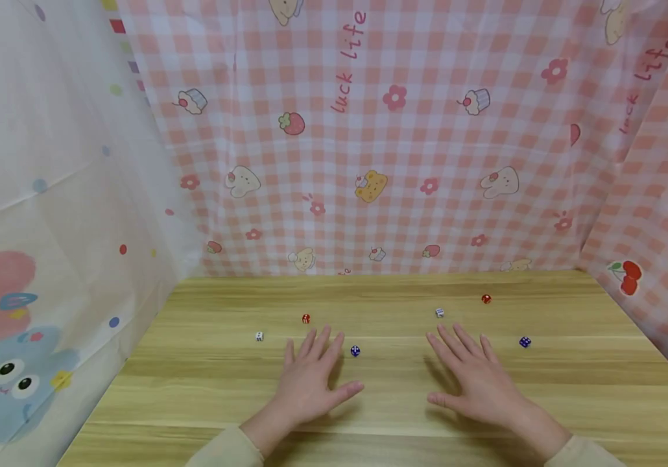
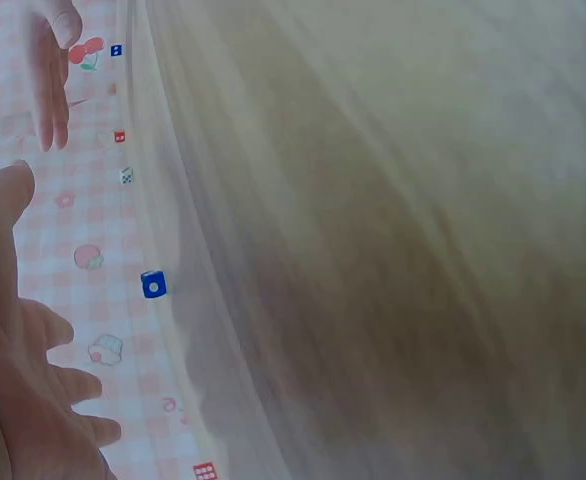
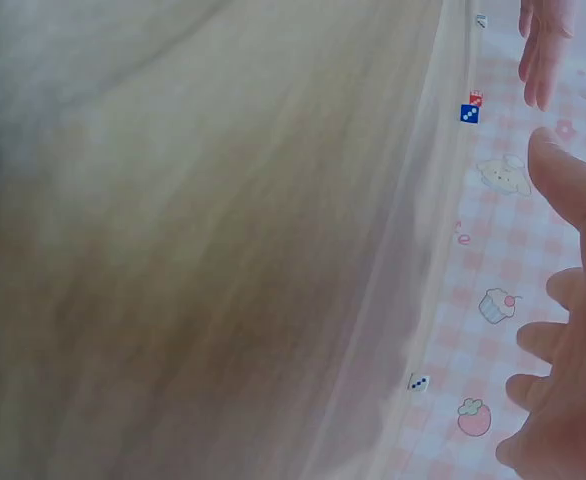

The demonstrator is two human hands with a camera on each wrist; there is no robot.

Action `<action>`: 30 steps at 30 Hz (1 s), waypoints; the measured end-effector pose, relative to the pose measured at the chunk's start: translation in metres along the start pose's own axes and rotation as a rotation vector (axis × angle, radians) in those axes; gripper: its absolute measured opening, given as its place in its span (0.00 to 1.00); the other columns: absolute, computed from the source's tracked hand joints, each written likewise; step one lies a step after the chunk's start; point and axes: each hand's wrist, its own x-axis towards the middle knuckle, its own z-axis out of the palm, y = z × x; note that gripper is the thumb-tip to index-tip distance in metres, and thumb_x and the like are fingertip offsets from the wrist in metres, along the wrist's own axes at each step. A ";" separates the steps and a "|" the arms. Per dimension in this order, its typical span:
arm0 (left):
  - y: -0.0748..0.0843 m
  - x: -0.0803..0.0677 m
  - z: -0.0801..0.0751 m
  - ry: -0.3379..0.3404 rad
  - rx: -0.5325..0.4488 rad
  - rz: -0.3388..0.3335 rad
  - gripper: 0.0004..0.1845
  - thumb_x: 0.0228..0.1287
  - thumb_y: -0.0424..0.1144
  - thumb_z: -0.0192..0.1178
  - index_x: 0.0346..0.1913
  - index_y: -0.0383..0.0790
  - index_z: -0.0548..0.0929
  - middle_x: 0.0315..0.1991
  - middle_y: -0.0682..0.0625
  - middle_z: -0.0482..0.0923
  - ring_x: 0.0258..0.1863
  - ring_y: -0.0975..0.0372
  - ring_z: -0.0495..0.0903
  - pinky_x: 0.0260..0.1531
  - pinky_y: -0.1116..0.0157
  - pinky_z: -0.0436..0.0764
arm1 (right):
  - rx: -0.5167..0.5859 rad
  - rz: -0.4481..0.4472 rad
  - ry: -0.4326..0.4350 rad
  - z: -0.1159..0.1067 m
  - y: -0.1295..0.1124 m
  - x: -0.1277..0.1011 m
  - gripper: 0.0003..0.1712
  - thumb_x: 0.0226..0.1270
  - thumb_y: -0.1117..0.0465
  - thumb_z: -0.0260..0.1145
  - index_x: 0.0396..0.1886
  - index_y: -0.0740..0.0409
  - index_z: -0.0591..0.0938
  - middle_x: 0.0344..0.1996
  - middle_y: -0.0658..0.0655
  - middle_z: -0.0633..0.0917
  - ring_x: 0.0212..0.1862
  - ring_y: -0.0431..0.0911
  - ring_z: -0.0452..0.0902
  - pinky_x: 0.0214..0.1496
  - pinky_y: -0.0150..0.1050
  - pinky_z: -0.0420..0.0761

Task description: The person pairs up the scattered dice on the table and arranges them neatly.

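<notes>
My left hand [image 1: 309,379] is held palm down over the wooden table, fingers spread and holding nothing. Just past its fingertips lies a red die [image 1: 306,318], with a white die [image 1: 259,336] to the left and a blue die [image 1: 355,351] to the right of the index finger. My right hand [image 1: 477,383] is likewise spread, palm down, with nothing in it. Beyond its index finger sits another white die [image 1: 440,312]. A second red die [image 1: 486,299] lies farther back, and a second blue die [image 1: 524,342] rests right of the little finger.
The wood-grain table [image 1: 392,415] runs back to a pink checked cloth [image 1: 334,155] hanging behind it. A white cloth with cartoon figures [image 1: 71,214] hangs along the left side, and a checked cloth with cherries [image 1: 661,227] along the right.
</notes>
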 end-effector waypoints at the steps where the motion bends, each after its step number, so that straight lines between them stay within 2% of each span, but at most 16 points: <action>1: 0.000 0.000 0.001 0.010 -0.008 0.004 0.48 0.62 0.72 0.52 0.76 0.45 0.62 0.77 0.41 0.53 0.74 0.42 0.50 0.65 0.32 0.43 | 0.005 -0.007 0.010 0.000 0.001 0.000 0.55 0.56 0.35 0.72 0.76 0.54 0.62 0.74 0.62 0.60 0.74 0.65 0.50 0.66 0.72 0.49; 7: 0.003 0.004 0.002 0.062 -0.037 0.024 0.47 0.60 0.71 0.56 0.74 0.42 0.65 0.74 0.41 0.59 0.73 0.43 0.56 0.65 0.34 0.49 | 0.071 -0.044 0.075 0.003 0.007 0.001 0.52 0.56 0.41 0.74 0.76 0.52 0.63 0.73 0.61 0.63 0.73 0.65 0.53 0.66 0.72 0.52; 12: 0.005 0.008 0.003 0.077 -0.072 0.036 0.49 0.58 0.70 0.60 0.73 0.39 0.66 0.73 0.40 0.62 0.72 0.44 0.59 0.65 0.36 0.54 | 0.125 -0.064 0.123 0.003 0.010 0.003 0.50 0.54 0.46 0.77 0.74 0.54 0.67 0.72 0.61 0.66 0.72 0.65 0.56 0.64 0.71 0.55; 18: 0.004 0.016 0.006 0.090 -0.178 0.024 0.49 0.54 0.65 0.68 0.70 0.35 0.69 0.69 0.40 0.67 0.68 0.46 0.66 0.64 0.44 0.64 | 0.178 -0.102 0.180 0.006 0.016 0.005 0.49 0.48 0.53 0.81 0.71 0.58 0.71 0.69 0.63 0.70 0.68 0.66 0.62 0.62 0.68 0.63; 24: 0.004 0.021 0.010 0.119 -0.318 -0.035 0.43 0.50 0.58 0.75 0.65 0.35 0.75 0.62 0.42 0.76 0.63 0.48 0.71 0.63 0.50 0.67 | 0.267 -0.081 0.183 0.006 0.019 0.005 0.47 0.48 0.57 0.82 0.69 0.57 0.72 0.66 0.63 0.73 0.67 0.65 0.63 0.61 0.68 0.64; 30: 0.006 0.025 0.016 0.128 -0.463 -0.143 0.38 0.49 0.52 0.77 0.61 0.35 0.79 0.58 0.43 0.79 0.60 0.47 0.74 0.61 0.49 0.69 | 0.328 -0.065 0.189 0.005 0.023 0.005 0.46 0.46 0.62 0.82 0.68 0.57 0.73 0.64 0.63 0.75 0.64 0.63 0.67 0.59 0.66 0.67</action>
